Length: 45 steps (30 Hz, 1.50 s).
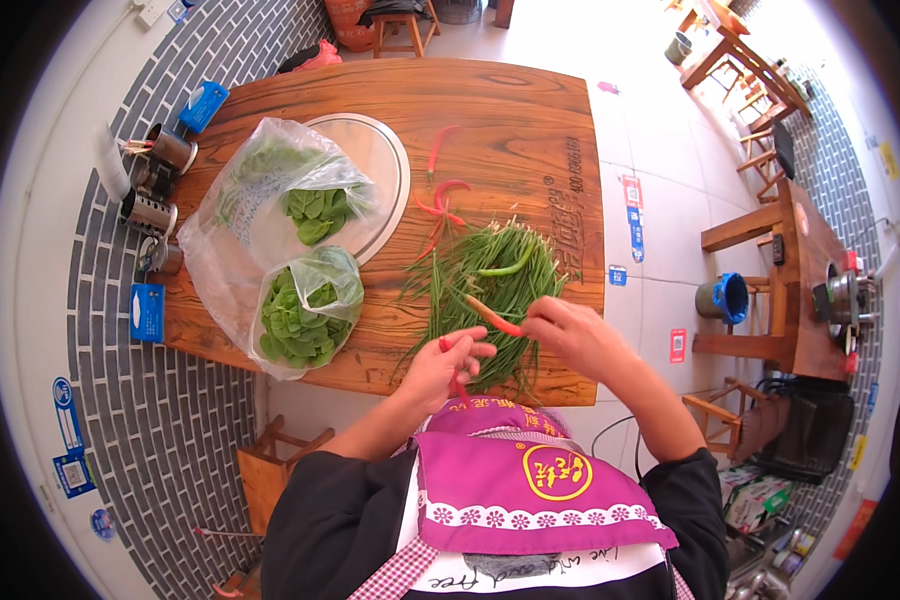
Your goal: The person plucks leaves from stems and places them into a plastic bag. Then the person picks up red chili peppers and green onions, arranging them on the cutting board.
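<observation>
Between the fingers of my right hand (570, 330) is a red chili pepper with a brownish-green end (491, 315), held over a heap of thin green stalks, like garlic chives (457, 285). My left hand (446, 364) holds another red chili (459, 390), partly hidden by the fingers, near the table's front edge. A green chili (510, 261) lies on top of the heap. Several red chilies (442, 150) are on the wood beyond it. To the left, leafy greens (304, 319) sit in a clear plastic bag, and more greens (319, 214) show in a larger bag.
A round board with a metal rim (399, 172) lies under the larger plastic bag (217, 202) on the wooden table (495, 90). Metal utensil holders (172, 150) and blue tissue packs (147, 312) line the left edge by the brick wall. A wooden stool (270, 465) stands at the lower left.
</observation>
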Motion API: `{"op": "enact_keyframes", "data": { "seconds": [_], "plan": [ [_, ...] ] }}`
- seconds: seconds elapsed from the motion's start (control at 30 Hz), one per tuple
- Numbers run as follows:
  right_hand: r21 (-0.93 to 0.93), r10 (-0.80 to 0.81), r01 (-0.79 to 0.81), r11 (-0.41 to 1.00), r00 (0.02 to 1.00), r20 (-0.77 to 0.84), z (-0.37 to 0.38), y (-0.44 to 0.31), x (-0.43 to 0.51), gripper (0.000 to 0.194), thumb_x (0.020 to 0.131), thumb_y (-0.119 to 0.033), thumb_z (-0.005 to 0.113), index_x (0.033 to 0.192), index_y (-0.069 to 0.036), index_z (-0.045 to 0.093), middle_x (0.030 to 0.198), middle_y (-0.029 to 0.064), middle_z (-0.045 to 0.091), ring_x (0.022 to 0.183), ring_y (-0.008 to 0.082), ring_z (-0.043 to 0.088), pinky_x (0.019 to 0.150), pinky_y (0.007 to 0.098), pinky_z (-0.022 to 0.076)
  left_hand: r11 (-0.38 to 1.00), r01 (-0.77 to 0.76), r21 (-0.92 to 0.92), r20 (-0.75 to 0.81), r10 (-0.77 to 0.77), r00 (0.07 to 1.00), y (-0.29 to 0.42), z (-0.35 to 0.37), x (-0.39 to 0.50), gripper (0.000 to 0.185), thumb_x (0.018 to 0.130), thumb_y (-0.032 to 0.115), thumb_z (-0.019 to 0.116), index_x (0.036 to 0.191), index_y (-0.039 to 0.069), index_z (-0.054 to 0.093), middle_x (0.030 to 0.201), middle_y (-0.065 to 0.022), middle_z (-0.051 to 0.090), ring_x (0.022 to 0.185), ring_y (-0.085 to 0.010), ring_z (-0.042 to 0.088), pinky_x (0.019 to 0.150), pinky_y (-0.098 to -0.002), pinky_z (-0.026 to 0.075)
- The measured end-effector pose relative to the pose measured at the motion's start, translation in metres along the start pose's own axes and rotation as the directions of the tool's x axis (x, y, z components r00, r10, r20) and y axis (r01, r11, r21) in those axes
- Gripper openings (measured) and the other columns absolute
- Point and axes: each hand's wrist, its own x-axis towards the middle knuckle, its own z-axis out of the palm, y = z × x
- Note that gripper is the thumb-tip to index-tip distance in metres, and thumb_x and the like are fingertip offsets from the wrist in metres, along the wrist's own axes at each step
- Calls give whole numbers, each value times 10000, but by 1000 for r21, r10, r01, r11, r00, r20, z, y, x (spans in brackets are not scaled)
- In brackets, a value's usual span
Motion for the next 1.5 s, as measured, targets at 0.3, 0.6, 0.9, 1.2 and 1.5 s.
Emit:
{"op": "enact_keyframes", "data": {
  "seconds": [0.3, 0.6, 0.9, 1.2, 1.5],
  "plan": [
    [38, 16, -12, 999, 995, -104, 31, -44, -17, 291, 769, -177, 754, 1008, -62, 636, 935, 78, 592, 823, 250, 628, 705, 344, 524, 974, -224, 18, 184, 217, 959, 17, 11, 10, 320, 1057, 197, 475, 1292, -3, 556, 971, -72, 660, 890, -135, 625, 779, -255, 504],
    [524, 509, -361, 771, 844, -168, 10, -52, 22, 169, 831, -80, 756, 943, -8, 653, 836, 78, 628, 687, 157, 598, 619, 290, 487, 547, -497, 674, 334, 374, 865, 35, 31, -11, 193, 987, 61, 523, 1120, -25, 633, 797, -36, 603, 710, -104, 585, 664, -255, 484],
    [519, 552, -468, 716, 834, -9, -1, -53, 20, 133, 855, -84, 734, 910, 5, 652, 767, 75, 634, 637, 145, 588, 585, 281, 479, 178, -635, 752, 514, 445, 733, 44, 35, -16, 135, 908, 128, 642, 936, -2, 625, 822, -177, 621, 745, -387, 627, 660, -419, 495],
    [916, 458, -397, 51, 825, 332, 1, -34, 6, 140, 948, -132, 657, 872, -15, 656, 781, 6, 665, 673, 48, 562, 601, 229, 455, 448, -655, 609, 669, 154, 727, 61, 36, -8, 168, 988, 117, 565, 902, -8, 636, 756, -64, 605, 638, -141, 550, 609, -278, 467],
    [987, 543, 27, -158, 837, 64, -19, -4, -34, 124, 991, -136, 603, 912, -42, 590, 724, -2, 567, 599, 42, 472, 563, 211, 382, 576, -494, 651, 475, 199, 857, 66, 35, 7, 117, 993, 102, 555, 949, 11, 617, 715, 3, 566, 575, -66, 524, 506, -225, 412]
  ]
}}
